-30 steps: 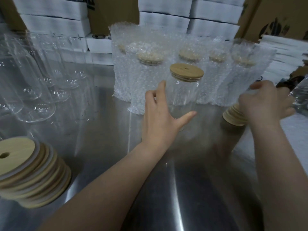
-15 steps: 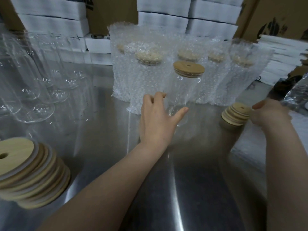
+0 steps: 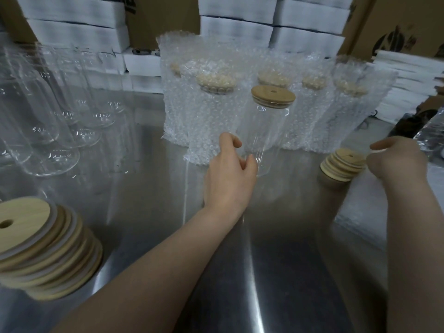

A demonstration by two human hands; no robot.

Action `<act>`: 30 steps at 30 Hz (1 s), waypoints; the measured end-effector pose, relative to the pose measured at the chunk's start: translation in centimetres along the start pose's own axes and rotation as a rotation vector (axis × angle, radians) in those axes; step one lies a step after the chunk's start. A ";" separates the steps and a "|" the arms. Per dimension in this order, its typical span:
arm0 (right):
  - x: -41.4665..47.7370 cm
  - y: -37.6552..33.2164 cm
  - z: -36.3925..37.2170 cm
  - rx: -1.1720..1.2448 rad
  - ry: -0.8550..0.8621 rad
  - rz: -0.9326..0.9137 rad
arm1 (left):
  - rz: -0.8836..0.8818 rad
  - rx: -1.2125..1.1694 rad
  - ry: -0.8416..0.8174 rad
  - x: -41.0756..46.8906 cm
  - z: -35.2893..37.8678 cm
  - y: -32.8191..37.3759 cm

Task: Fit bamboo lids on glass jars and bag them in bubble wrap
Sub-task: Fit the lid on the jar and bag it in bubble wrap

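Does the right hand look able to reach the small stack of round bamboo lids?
Probably yes: the right hand hovers just beside the small stack of round bamboo lids, nothing between; the left hand, holding the clear lidded glass jar, is well apart.

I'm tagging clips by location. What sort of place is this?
Most likely a packing station in a small warehouse or workshop: a steel worktable holds bare glass jars, bubble-wrapped jars and a stack of bamboo lids, with white boxes and cardboard cartons stacked behind.
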State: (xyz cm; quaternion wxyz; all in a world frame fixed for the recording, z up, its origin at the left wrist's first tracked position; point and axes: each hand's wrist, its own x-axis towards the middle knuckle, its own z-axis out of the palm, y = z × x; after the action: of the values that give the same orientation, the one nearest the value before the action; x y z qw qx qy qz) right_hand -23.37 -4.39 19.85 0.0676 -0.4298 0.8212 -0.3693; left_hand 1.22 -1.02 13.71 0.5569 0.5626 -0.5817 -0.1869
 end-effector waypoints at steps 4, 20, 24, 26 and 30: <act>-0.2 -0.1 -0.1 0.101 0.101 -0.029 | 0.064 -0.030 0.021 -0.1 -0.2 0.5; -4.7 -4.9 2.6 0.768 -0.024 -0.337 | -0.138 -0.574 -0.636 -2.3 0.4 2.9; -5.3 -5.1 3.3 0.810 -0.059 -0.391 | -0.193 -0.556 -0.555 -1.6 0.4 2.6; -5.6 -5.2 3.6 0.821 -0.080 -0.408 | -0.232 -0.551 -0.538 -1.4 0.2 2.7; -6.4 -5.4 4.4 0.817 -0.125 -0.428 | -0.258 -0.558 -0.509 -1.0 0.3 2.3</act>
State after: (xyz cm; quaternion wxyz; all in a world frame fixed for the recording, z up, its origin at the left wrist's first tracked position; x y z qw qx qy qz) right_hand -14.01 -3.88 18.94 0.2030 -0.5491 0.4955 -0.6417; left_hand -0.32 0.44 15.09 0.4983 0.3938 -0.5525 -0.5398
